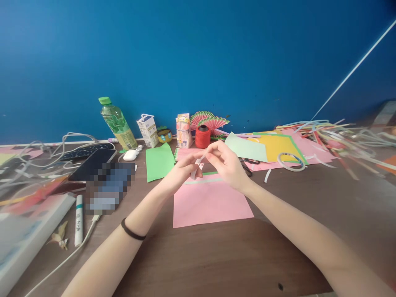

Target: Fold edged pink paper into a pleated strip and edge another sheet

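Observation:
My left hand (179,173) and my right hand (225,163) meet above a pink sheet of paper (210,204) lying on the brown table. Both pinch a thin white strip (196,167) between their fingertips; it looks like tape backing. The pink sheet has a pale band and a green edge (208,177) along its far side, just under my hands. A black band circles my left wrist.
A green sheet (159,161), a roll of tape (290,161), stacked coloured sheets (275,147) and scissors (247,167) lie beyond. A bottle (117,123), a carton (147,130), red thread (202,137) and paper fans (208,121) line the blue wall. Phone, cables and a glue stick (78,220) sit left; paper strips (340,138) right.

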Demonstrator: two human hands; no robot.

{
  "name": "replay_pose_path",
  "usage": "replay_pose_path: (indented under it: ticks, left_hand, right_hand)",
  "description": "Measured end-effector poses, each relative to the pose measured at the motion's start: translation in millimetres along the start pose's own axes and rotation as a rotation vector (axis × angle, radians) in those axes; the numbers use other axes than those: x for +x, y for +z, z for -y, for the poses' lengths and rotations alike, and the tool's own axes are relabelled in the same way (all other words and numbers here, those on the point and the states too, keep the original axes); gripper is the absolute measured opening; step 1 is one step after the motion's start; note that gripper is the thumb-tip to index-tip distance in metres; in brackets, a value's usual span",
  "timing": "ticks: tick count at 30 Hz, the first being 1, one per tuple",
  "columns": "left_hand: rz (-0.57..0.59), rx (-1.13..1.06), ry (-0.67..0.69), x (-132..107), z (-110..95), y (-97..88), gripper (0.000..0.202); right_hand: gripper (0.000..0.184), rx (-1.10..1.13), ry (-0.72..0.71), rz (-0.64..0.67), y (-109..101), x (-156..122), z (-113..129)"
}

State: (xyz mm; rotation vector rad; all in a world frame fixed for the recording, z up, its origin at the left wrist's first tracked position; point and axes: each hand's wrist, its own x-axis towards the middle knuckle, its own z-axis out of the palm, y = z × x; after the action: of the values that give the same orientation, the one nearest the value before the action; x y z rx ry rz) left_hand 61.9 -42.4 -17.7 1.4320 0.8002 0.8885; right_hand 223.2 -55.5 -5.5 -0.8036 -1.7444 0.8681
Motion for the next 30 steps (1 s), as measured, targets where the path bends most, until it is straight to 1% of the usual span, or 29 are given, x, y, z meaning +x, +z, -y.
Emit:
replay_pose_path:
  ticks: [3,7,11,14,17,22,24,25,26,28,30]
  left_hand:
    - [0.044,-0.091,0.006,-1.0,-5.4,3.3,0.043]
    - [0.044,-0.199,0.023,-2.5,-11.5,5.5,0.042]
    - [0.033,-0.216,0.014,-4.0,-17.4,6.3,0.039]
    - [0.033,-0.221,0.014,-4.7,-20.6,6.2,0.04]
    - [0.01,-0.238,-0.004,-4.2,-17.7,4.8,0.041]
    - [-0.083,-0.267,-0.079,-1.3,-5.8,-2.1,0.049]
    - [-0.114,-0.177,-0.052,-0.8,-6.3,-8.4,0.055]
    - [-0.134,-0.086,-0.027,-0.9,-8.2,-12.7,0.057]
    - [-0.191,0.04,-0.001,-1.4,-10.8,-17.8,0.058]
    - [-0.305,0.412,0.0,-2.8,-15.8,-30.5,0.056]
    - [-0.454,0.757,-0.041,-4.5,-16.7,-45.9,0.055]
  right_hand:
    - [0.016,0.009,0.022,-0.012,-0.7,-1.0,0.3]
    - [0.017,0.079,0.026,-0.011,-2.4,0.3,1.9]
    - [0.018,0.196,0.017,0.022,-1.5,2.0,2.3]
    - [0.019,0.237,0.028,0.023,0.7,2.4,-0.7]
    - [0.021,0.242,0.069,0.009,1.5,3.3,-1.2]
    - [0.025,0.313,0.098,-0.007,-3.0,6.8,10.2]
    - [0.023,0.381,0.114,-0.016,-3.9,7.3,12.0]
    - [0.02,0.417,0.121,-0.026,-3.6,7.3,11.1]
    - [0.017,0.445,0.133,-0.035,-2.9,7.2,9.1]
    - [0.012,0.47,0.179,-0.058,-0.8,7.2,3.0]
    - [0.009,0.486,0.246,-0.077,1.2,7.4,-3.6]
